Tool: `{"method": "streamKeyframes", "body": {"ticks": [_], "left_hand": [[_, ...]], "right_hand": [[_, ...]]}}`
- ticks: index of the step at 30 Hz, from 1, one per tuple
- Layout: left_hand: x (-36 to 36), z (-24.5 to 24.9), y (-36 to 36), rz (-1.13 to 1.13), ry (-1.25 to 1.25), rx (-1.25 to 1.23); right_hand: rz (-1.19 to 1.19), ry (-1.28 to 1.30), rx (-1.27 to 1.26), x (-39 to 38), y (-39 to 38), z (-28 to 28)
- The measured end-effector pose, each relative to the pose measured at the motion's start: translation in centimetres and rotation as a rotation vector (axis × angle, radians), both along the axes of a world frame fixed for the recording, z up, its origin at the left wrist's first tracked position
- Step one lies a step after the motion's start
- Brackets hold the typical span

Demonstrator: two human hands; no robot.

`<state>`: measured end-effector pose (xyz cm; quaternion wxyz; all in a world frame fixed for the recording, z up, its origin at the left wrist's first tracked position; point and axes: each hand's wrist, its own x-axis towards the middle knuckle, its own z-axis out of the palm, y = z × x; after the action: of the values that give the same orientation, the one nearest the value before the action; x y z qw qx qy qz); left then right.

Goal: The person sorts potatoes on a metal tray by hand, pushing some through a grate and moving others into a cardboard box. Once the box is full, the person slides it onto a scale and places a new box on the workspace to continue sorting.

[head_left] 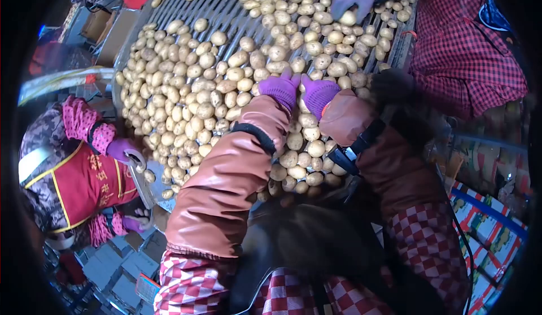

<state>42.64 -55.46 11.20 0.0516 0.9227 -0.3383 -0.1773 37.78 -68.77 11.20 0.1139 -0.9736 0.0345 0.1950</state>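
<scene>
My left hand point(280, 89), in a purple knit glove, reaches into the potatoes point(192, 89) in the middle of the sorting table. Its fingertips are slightly apart and touch the potatoes, with none visibly gripped. Close beside it, my right hand point(319, 94) wears a matching purple glove. One of its fingers points forward over the potatoes; the others are partly hidden, and I see nothing held. Brown sleeve covers reach up both my forearms. Pale yellow potatoes lie around both hands, and more sit below, between my arms.
The potatoes lie on a slatted metal table point(223, 4). At the far right a co-worker's gloved hand point(353, 4) touches a potato. A co-worker in a red apron point(90, 185) stands at the left edge. Printed cartons point(485, 230) are stacked at lower right.
</scene>
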Motion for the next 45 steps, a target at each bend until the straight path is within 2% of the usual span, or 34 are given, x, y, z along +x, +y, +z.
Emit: {"method": "streamKeyframes", "body": {"ticks": [1,2,5,6,8,10,11,13,14,17,18,19,21,24,26,27,28,29,31,33,35,36,38,39,40,41,43,45], "left_hand": [[0.5,-0.4,-0.6,-0.006,0.004,0.048],[1.4,-0.8,-1.3,-0.009,0.144,0.120],[0.6,2.2,-0.6,0.103,0.189,0.115],[0.3,2.2,0.0,0.058,0.182,0.147],[0.0,0.9,0.2,0.133,0.197,0.177],[-0.9,-2.4,0.5,0.215,0.222,0.213],[-1.5,-4.0,0.5,0.255,0.237,0.233],[-2.7,-3.4,0.2,0.324,0.213,0.220],[-3.3,-2.9,0.1,0.357,0.175,0.186],[-4.1,-1.6,0.5,0.517,0.272,0.049],[-4.4,-1.8,1.5,0.305,0.144,0.044],[-4.3,-1.4,2.1,0.248,0.128,0.048],[-3.9,-0.6,2.7,0.130,0.098,0.047],[-3.3,-1.6,4.7,0.167,0.089,-0.291],[-3.4,-1.2,6.0,0.244,0.237,-0.546],[-3.4,-0.9,6.8,0.257,0.261,-0.721],[-3.1,-1.7,7.7,0.291,0.612,-1.083],[-3.7,0.8,8.6,0.410,0.747,-1.095],[-5.4,1.9,10.4,0.519,1.106,-1.304],[-8.1,4.6,12.7,0.589,1.040,-1.183],[-10.8,5.2,15.2,0.504,0.839,-1.172],[-11.7,5.0,16.2,0.488,0.923,-1.268],[-15.5,4.8,17.2,0.420,0.488,-1.109],[-16.5,6.1,17.4,0.488,0.726,-1.232],[-17.5,7.5,17.6,0.581,0.956,-1.348],[-18.6,5.7,18.0,0.640,1.427,-1.867],[-21.1,3.3,21.0,0.567,1.530,-1.873],[-24.5,3.9,24.6,0.567,1.149,-1.687]], "right_hand": [[0.067,0.008,-0.046,-0.1,-0.2,0.1],[0.135,0.020,-0.085,-0.5,-0.2,0.2],[0.414,-0.027,-0.108,-2.4,-0.5,5.3],[0.316,-0.136,-0.073,-2.1,-1.1,0.2],[0.123,-0.182,-0.027,-1.3,-1.3,-2.3],[-0.072,-0.039,0.003,-0.6,-0.5,-1.7],[-0.066,-0.063,-0.011,-0.9,-0.2,-1.7],[-0.064,-0.113,-0.042,-1.7,0.7,-1.2],[-0.117,-0.043,-0.088,-1.5,1.3,-1.0],[-0.092,0.006,-0.035,-0.4,0.8,-2.4],[-0.080,-0.030,0.018,-0.7,0.1,-2.6],[-0.078,-0.029,0.068,-1.2,-0.2,-0.9],[-0.106,-0.119,0.276,-1.9,-1.7,-2.8],[-0.251,-0.494,0.941,-2.8,-2.4,-3.8],[-0.541,-0.152,1.549,-4.1,-3.2,-4.2],[-0.666,-0.007,1.698,-5.5,-2.6,-1.3],[-0.816,0.134,1.830,-6.8,-2.0,1.7],[-0.743,0.251,1.835,-7.1,-1.8,0.6],[-0.756,0.358,1.951,-8.8,1.1,1.4],[-0.664,0.415,2.030,-10.3,3.5,2.2],[-0.817,0.680,2.194,-12.0,5.2,6.9],[-0.746,0.647,2.093,-12.5,6.0,6.7],[-0.591,0.585,1.884,-13.4,7.9,5.9],[-0.683,0.662,1.973,-13.8,8.9,8.8],[-0.120,0.137,1.433,-14.5,9.5,8.6],[-0.033,0.118,1.393,-15.4,10.4,7.7],[0.219,0.012,1.245,-17.2,12.6,7.0],[0.542,-0.198,0.998,-19.6,16.0,6.2]]}}
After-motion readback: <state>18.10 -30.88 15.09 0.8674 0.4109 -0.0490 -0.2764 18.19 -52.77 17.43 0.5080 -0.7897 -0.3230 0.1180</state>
